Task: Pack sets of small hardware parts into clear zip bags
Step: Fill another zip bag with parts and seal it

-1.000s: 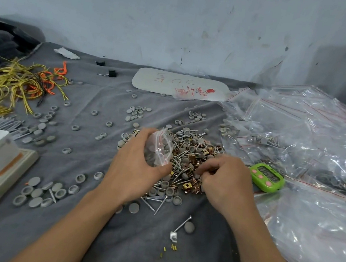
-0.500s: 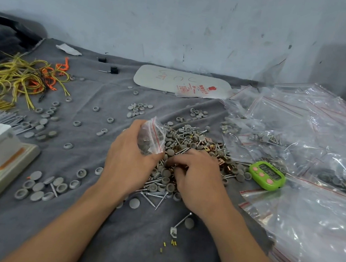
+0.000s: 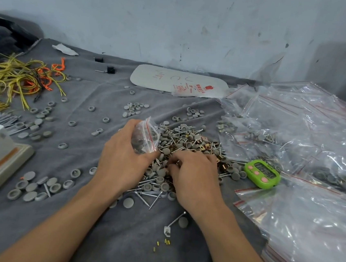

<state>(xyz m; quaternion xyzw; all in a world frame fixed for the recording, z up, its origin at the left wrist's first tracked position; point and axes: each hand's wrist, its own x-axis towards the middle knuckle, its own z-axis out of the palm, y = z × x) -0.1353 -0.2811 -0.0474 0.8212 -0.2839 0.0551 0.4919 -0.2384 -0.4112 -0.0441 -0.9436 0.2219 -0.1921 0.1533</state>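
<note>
my left hand [image 3: 122, 157] grips a small clear zip bag [image 3: 146, 136] at the left edge of the heap of screws, grey caps and brass clips [image 3: 188, 141]. my fingers wrap round its lower part and its red-striped edge faces the heap. grey parts show inside, so i judge this set partly filled. my right hand [image 3: 193, 173] lies on the near side of the heap, fingers curled down into the parts; whether they pinch anything i cannot tell. right of the heap lie many clear bags [image 3: 295, 133], some holding parts, which i take as finished sets. the heap is large, so much packing is left, and this bag needs topping up and zipping, i judge.
</note>
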